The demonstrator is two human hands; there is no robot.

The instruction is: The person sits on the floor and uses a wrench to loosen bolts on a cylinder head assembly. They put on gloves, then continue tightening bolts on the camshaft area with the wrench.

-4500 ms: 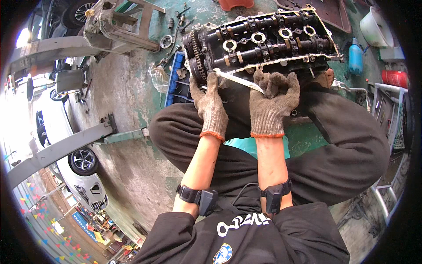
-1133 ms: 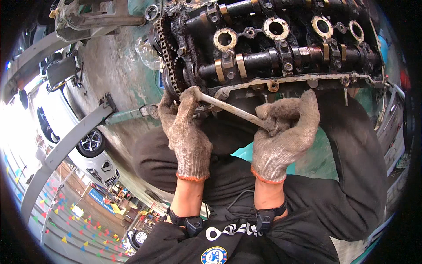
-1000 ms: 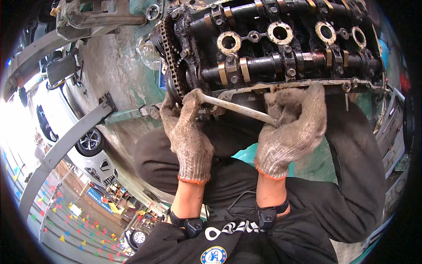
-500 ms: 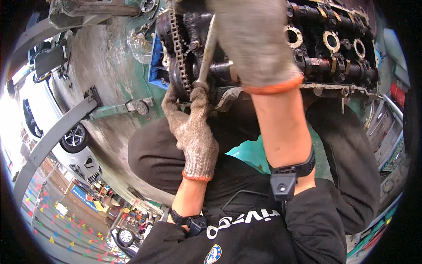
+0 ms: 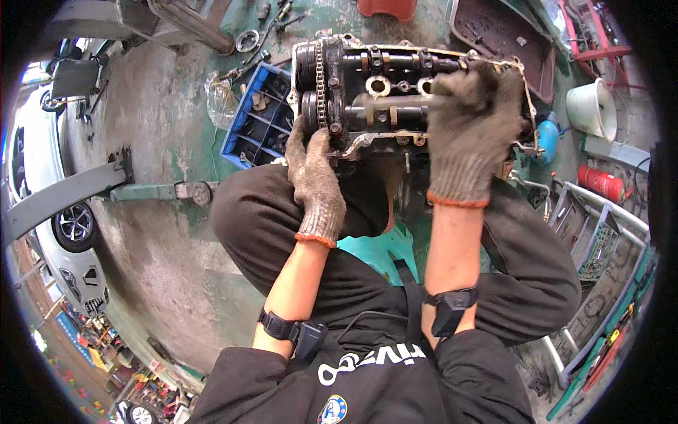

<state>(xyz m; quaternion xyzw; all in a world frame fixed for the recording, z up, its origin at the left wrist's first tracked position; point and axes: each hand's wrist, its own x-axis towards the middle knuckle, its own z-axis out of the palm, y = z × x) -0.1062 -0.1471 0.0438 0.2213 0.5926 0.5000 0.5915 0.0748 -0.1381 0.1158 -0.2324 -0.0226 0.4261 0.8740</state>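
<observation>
A greasy engine cylinder head [image 5: 402, 60] with two dark camshafts lies before my knees. The timing chain [image 5: 320, 74] runs over the sprockets at its left end. My left hand [image 5: 311, 166], in a grey knitted glove, grips the lower camshaft sprocket [image 5: 308, 106], thumb and fingers on either side of the chain. My right hand [image 5: 470, 134], gloved too, is closed above the right part of the head and smeared by motion. A pale metal bar [image 5: 395, 106] juts leftward from it over the camshafts, blurred; its tip is unclear.
A blue divided parts tray [image 5: 244, 134] with small parts stands left of the head. Loose tools [image 5: 272, 28] lie behind it. At the right are a brown tray [image 5: 459, 21], blue bottle [image 5: 547, 138], white bucket [image 5: 597, 106], red cylinder [image 5: 600, 182] and metal frame [image 5: 565, 233].
My view has drawn back, showing more of the floor. My right hand has swung right along the cylinder head, and the bar has left my left hand's side. My left hand stays at the sprocket.
</observation>
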